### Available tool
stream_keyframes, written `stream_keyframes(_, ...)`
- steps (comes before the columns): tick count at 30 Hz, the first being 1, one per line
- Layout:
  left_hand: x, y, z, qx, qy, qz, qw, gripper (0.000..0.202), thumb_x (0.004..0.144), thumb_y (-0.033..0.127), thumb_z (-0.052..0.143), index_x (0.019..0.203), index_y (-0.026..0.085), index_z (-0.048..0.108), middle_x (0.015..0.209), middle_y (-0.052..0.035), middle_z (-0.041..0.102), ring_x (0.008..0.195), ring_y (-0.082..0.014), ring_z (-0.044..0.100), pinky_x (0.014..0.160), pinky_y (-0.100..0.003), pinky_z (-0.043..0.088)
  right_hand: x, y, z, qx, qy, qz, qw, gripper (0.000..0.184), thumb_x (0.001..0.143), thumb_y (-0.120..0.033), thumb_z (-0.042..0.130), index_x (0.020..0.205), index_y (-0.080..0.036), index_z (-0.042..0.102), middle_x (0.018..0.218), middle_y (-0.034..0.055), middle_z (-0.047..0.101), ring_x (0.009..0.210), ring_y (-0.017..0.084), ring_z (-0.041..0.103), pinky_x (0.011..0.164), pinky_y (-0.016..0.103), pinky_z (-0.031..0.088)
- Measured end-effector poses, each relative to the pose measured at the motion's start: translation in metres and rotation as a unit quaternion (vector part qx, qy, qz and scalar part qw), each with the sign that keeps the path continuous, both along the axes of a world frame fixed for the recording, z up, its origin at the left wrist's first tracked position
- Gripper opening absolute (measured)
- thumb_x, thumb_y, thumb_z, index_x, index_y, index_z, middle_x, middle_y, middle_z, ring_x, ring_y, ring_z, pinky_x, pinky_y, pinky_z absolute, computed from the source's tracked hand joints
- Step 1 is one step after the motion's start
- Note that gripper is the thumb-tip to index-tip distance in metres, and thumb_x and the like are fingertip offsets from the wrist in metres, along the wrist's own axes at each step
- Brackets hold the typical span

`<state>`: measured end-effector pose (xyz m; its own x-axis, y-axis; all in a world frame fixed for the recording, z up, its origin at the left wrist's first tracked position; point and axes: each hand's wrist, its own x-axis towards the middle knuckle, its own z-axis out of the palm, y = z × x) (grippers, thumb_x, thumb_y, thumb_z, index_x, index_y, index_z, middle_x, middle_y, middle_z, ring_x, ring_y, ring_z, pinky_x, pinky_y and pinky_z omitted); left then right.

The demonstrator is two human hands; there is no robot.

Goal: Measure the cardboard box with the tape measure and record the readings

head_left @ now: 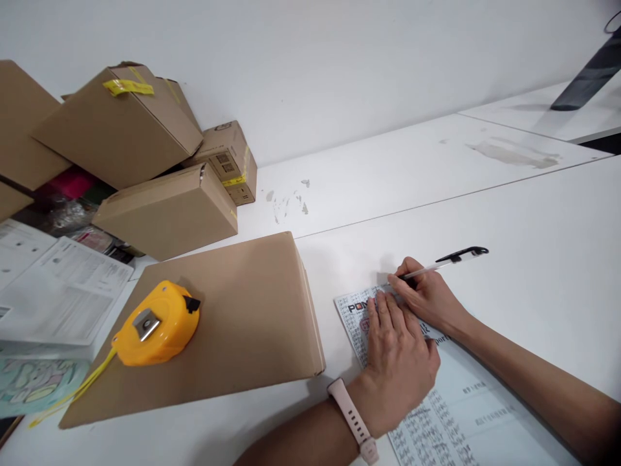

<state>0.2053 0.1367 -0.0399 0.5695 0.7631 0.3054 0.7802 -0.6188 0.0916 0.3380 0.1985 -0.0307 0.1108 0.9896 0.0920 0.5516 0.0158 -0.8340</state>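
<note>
A printed sheet (pixel 466 401) with dense handwriting down its left side lies on the white table. My left hand (pixel 398 346), with a pale pink band at the wrist, presses flat on its upper part, fingers stretched out. In my right hand (pixel 431 298) is a ballpoint pen (pixel 449 259) with a clear barrel and black clip, held between thumb and fingers. Its tip is at the sheet's top edge, just beyond my left fingertips. Part of the sheet's heading is hidden under my left hand.
A yellow tape measure (pixel 162 330) rests on a flat cardboard box (pixel 247 310) left of the sheet. Several brown boxes (pixel 130 129) are piled against the wall. Papers (pixel 63 291) lie at the far left. A dark cylindrical object (pixel 589 74) stands at the back right.
</note>
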Motion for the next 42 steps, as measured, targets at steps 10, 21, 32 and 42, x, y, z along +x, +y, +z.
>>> stream_keyframes(10, 0.0, -0.0006, -0.0004, 0.008, 0.002, 0.004, 1.0, 0.065, 0.1, 0.044, 0.047, 0.138, -0.007, 0.054, 0.139, -0.0314, 0.06, 0.136, -0.0385, 0.055, 0.116, -0.051, 0.044, 0.0005, -0.0006, -0.0004, -0.001, -0.002, 0.001, 1.0, 0.024, 0.088, -0.041, 0.057, 0.073, -0.026, 0.047, 0.05, -0.0071, 0.044, 0.045, 0.012, 0.04, 0.047, 0.028, 0.034)
stream_keyframes(21, 0.0007, -0.0004, -0.0001, -0.005, 0.006, 0.003, 1.0, 0.063, 0.1, 0.045, 0.048, 0.137, -0.006, 0.056, 0.14, -0.0312, 0.06, 0.137, -0.0391, 0.054, 0.117, -0.052, 0.043, 0.0024, -0.0006, -0.0018, -0.004, -0.006, -0.003, 1.0, 0.024, 0.089, -0.04, 0.056, 0.073, -0.026, 0.046, 0.051, -0.0069, 0.045, 0.047, 0.013, 0.041, 0.047, 0.028, 0.034)
stream_keyframes(32, -0.0003, 0.0009, 0.0018, -0.019, 0.012, -0.004, 1.0, 0.064, 0.1, 0.045, 0.048, 0.137, -0.007, 0.057, 0.14, -0.0319, 0.059, 0.138, -0.0396, 0.053, 0.117, -0.053, 0.042, 0.0025, -0.0011, -0.0022, -0.002, -0.006, -0.013, 1.0, 0.024, 0.089, -0.04, 0.057, 0.073, -0.026, 0.045, 0.05, -0.0069, 0.046, 0.046, 0.013, 0.042, 0.047, 0.028, 0.034)
stream_keyframes(42, 0.0002, 0.0004, 0.0007, 0.003, -0.002, 0.003, 1.0, 0.062, 0.099, 0.044, 0.049, 0.135, -0.005, 0.059, 0.138, -0.0299, 0.062, 0.135, -0.0386, 0.056, 0.114, -0.052, 0.046, 0.001, -0.0005, -0.0003, -0.002, -0.013, -0.013, 1.0, 0.023, 0.088, -0.04, 0.056, 0.073, -0.026, 0.045, 0.049, -0.007, 0.046, 0.045, 0.013, 0.042, 0.047, 0.028, 0.035)
